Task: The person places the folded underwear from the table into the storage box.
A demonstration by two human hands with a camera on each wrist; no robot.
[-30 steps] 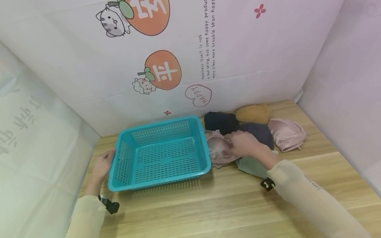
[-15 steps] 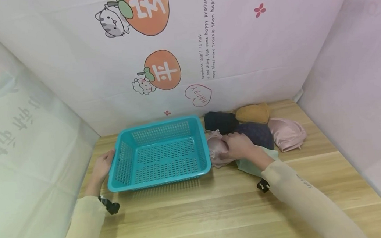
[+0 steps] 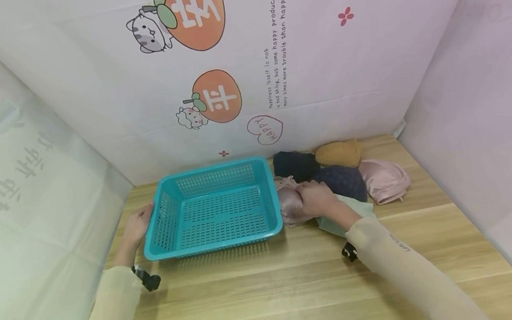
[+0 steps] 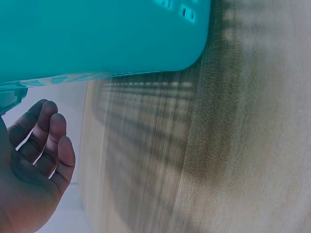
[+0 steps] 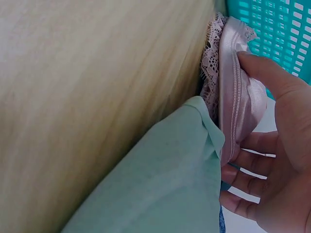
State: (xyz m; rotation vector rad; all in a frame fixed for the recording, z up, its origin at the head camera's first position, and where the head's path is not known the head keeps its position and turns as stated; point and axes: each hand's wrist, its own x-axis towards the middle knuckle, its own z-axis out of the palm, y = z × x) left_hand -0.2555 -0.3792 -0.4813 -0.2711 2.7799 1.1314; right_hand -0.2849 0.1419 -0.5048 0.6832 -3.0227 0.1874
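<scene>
In the head view my right hand grips a satiny pink bra trimmed with lace, just right of a turquoise plastic basket. The right wrist view shows the thumb on one side of the bra and the fingers curled on the other. A pale green fabric piece lies against it, partly under my right forearm. My left hand is at the basket's left rim. Its fingers are loosely bent beneath the rim in the left wrist view; the thumb is hidden.
Behind and right of my right hand lie a black garment, a mustard one, a navy one and another pink satin one. All rest on a wooden table enclosed by printed cloth walls.
My right hand has shifted slightly left and the bra's cup has tightened into its grip. More of the green fabric shows. The left hand and basket hold their place.
</scene>
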